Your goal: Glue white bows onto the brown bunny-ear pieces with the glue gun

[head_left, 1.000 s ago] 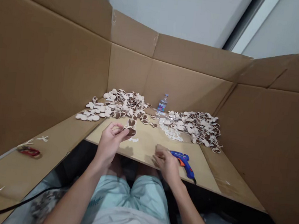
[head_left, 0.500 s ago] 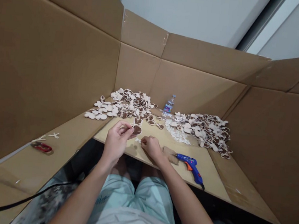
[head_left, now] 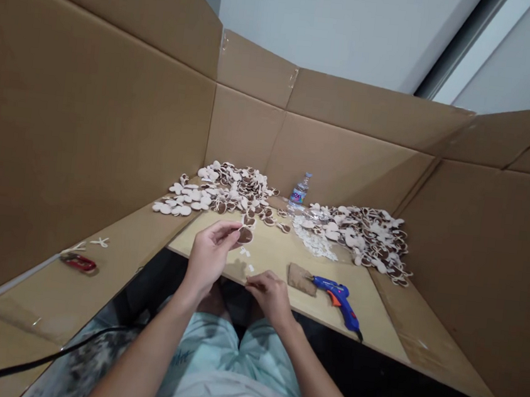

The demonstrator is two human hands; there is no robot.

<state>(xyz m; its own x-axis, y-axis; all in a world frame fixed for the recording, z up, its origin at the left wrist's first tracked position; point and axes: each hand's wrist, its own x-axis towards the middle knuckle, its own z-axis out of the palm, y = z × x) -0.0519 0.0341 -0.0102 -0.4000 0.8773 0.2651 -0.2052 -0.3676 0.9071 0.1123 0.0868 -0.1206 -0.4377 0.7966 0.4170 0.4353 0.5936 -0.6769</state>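
Note:
My left hand [head_left: 209,257] pinches a small brown-and-white mouse-ear shaped piece [head_left: 245,230] above the near edge of the wooden board [head_left: 287,258]. Lower and to the right, my right hand [head_left: 270,292] sits at the board's front edge, its fingers curled close together near two tiny white bits [head_left: 246,259]; whether it holds anything is too small to see. A blue glue gun [head_left: 340,298] lies on the board to the right of that hand, its nozzle resting on a brown scrap [head_left: 301,279].
Two heaps of the same pieces lie at the back, one heap [head_left: 221,192] left and one heap [head_left: 365,234] right, with a water bottle [head_left: 298,192] between. Cardboard walls [head_left: 88,123] enclose the bench. A red tool [head_left: 79,262] and a black cable [head_left: 25,363] are at left.
My right hand left the glue gun, reached to the white bits by the left hand, then drew back to the board's front edge. The left hand kept hold of its piece.

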